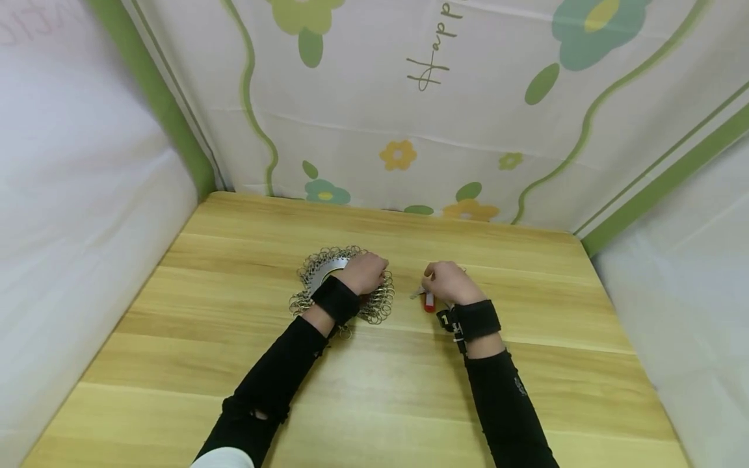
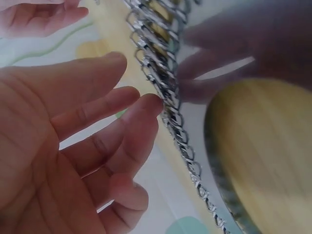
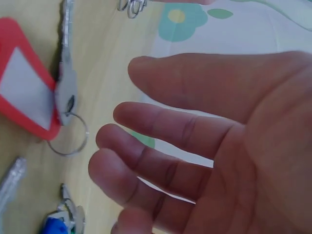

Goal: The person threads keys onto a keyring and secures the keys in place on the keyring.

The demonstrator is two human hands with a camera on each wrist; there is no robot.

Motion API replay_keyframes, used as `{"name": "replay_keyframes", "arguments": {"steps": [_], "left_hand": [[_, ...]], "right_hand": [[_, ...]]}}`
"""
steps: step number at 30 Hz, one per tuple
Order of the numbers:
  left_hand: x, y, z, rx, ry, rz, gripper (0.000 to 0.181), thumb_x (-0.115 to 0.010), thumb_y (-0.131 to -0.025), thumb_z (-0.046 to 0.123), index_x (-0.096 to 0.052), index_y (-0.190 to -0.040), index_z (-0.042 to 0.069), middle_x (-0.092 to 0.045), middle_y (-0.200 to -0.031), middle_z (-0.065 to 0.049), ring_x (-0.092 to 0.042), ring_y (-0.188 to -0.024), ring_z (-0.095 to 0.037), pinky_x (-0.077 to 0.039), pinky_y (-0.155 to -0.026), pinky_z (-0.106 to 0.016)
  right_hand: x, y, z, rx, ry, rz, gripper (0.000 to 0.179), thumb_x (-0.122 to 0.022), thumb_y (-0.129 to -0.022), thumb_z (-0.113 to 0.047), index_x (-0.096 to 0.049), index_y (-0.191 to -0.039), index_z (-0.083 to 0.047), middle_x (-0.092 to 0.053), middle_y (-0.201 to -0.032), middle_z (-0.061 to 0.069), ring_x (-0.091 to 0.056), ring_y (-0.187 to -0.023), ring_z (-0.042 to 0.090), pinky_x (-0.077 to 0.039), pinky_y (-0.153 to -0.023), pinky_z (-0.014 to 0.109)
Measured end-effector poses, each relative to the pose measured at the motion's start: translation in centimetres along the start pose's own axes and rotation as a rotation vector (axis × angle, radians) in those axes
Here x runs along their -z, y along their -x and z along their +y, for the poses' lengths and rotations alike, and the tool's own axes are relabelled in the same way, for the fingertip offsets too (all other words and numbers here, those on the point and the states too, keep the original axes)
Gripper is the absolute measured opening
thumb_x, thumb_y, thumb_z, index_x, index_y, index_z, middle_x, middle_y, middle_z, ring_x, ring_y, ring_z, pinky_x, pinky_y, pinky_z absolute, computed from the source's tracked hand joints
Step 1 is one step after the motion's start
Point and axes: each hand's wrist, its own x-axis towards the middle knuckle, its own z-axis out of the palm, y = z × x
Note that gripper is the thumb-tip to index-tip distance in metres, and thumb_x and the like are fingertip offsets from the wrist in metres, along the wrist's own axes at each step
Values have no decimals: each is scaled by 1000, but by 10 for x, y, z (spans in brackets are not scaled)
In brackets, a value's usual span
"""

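Observation:
A flat, shiny metal ring plate [image 1: 320,276] lies on the table, its rim edged with many small wire rings [image 1: 379,309]. Over its right side is my left hand [image 1: 364,273]. In the left wrist view this hand [image 2: 97,141] has loosely bent fingers, one tip at or just touching the wire rings [image 2: 170,92]; nothing is pinched. My right hand [image 1: 453,283] hovers by a key [image 3: 67,90] joined by a split ring to a red tag [image 3: 51,129] with a white label. Its fingers [image 3: 161,117] are relaxed and hold nothing.
Another key [image 3: 12,180] and a blue-tagged bunch of keys [image 3: 56,225] lie near the right hand, partly out of frame. The wooden table [image 1: 374,403] is bordered by white cloth walls [image 1: 351,117] at the back and both sides.

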Motion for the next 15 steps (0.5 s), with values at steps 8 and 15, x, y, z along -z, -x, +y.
{"name": "replay_keyframes", "arguments": {"steps": [8, 15], "left_hand": [[-11, -7, -3, -15, 18, 18, 15, -60, -93, 10, -64, -78, 8, -59, -73, -7, -55, -62, -20, -42, -58, -31], [-13, -14, -1, 44, 23, -12, 18, -54, -96, 11, -65, -81, 9, -58, -74, -9, -55, -64, -21, -39, -57, -31]], "right_hand": [[-8, 4, 7, -7, -36, -19, 34, -59, -93, -15, -58, -120, 5, -62, -105, 18, -57, -73, 20, -47, -62, 32], [-5, 0, 14, -22, -38, -21, 25, -62, -85, -3, -64, -109, 4, -63, -98, 14, -54, -72, 22, -45, -62, 31]]}}
